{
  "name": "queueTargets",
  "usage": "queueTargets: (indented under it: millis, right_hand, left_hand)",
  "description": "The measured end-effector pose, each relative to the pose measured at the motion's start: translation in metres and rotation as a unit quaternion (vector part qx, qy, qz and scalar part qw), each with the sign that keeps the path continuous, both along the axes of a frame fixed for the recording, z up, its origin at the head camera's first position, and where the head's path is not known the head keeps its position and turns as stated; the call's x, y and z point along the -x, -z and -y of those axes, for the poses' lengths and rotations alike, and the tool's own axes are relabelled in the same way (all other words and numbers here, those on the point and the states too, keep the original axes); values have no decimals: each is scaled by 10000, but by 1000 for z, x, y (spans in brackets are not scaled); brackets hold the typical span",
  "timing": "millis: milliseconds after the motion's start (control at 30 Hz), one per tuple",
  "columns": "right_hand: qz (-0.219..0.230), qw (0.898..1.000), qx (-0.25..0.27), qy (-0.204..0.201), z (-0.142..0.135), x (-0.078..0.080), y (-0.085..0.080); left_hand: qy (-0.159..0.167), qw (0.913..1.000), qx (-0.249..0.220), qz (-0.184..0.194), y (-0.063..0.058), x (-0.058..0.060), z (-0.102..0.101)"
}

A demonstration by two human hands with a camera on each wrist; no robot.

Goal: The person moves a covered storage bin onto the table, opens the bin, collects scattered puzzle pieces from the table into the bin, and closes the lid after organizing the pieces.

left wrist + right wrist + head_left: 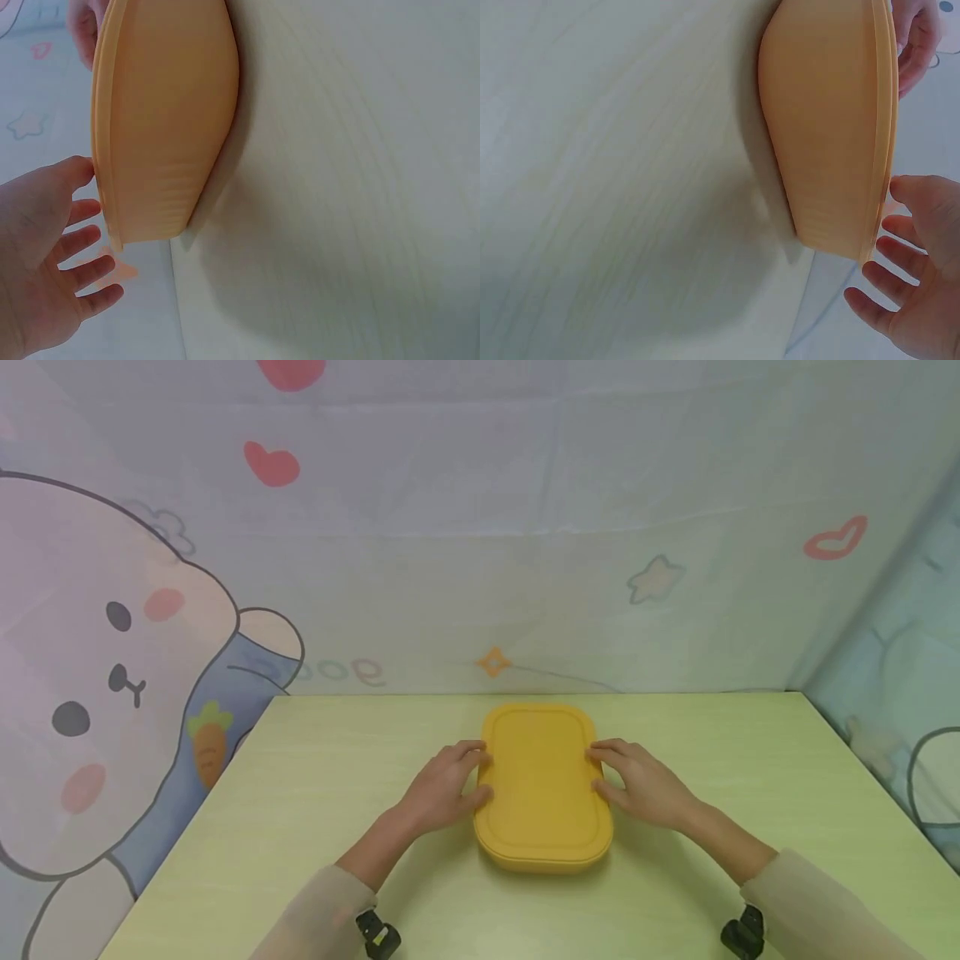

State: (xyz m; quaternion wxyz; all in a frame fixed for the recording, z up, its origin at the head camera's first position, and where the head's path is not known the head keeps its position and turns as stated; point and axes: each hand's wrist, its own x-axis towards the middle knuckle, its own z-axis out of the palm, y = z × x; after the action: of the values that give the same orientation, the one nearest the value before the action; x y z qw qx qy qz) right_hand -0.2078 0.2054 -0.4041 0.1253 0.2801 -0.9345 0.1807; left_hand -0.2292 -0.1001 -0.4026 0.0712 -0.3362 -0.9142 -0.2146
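Observation:
A yellow lidded box [543, 777], rectangular with rounded corners, sits on the table with its lid on. At its left edge is my left hand [447, 787], thumb and fingertips at the lid's rim. My right hand [651, 783] is placed likewise at the right edge. In the left wrist view, the left thumb touches the rim of the box [169, 120] and the other fingers are spread. The right wrist view shows the right hand [922, 262] with its thumb at the rim and its fingers apart. The inside of the box is hidden by the lid.
The pale wooden table [337, 752] ends at a back edge just behind the box. A printed curtain [450, 527] with hearts, a star and a cartoon animal hangs behind and around it. Small black devices [378, 935] are strapped at both wrists.

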Motion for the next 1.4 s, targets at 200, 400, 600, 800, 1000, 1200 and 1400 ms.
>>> queueTargets:
  millis: [200, 400, 600, 800, 1000, 1200, 1400]
  right_hand:
    - [184, 9998, -119, 43, 0, 13, -2]
    - [430, 9987, -238, 148, 2, 26, -4]
    - [546, 9978, -334, 199, 4, 36, -7]
    - [584, 9972, -391, 258, 4, 41, -5]
    - [668, 9967, -378, 281, 5, 42, -5]
    - [775, 9953, -481, 337, 6, 43, -8]
    - [786, 9947, -566, 338, 7, 43, -9]
  left_hand:
    - [-150, 9998, 95, -53, 5, 15, -3]
    - [-234, 9993, 295, 3, 6, 26, -6]
    - [-316, 9977, 574, 173, 4, 32, -10]
    - [-406, 9952, 817, 363, 4, 33, -12]
    - [-457, 9941, 925, 335, 5, 33, -11]
    - [-488, 9939, 933, 334, 5, 34, -12]
    - [-479, 9934, 999, 315, 1, 36, -13]
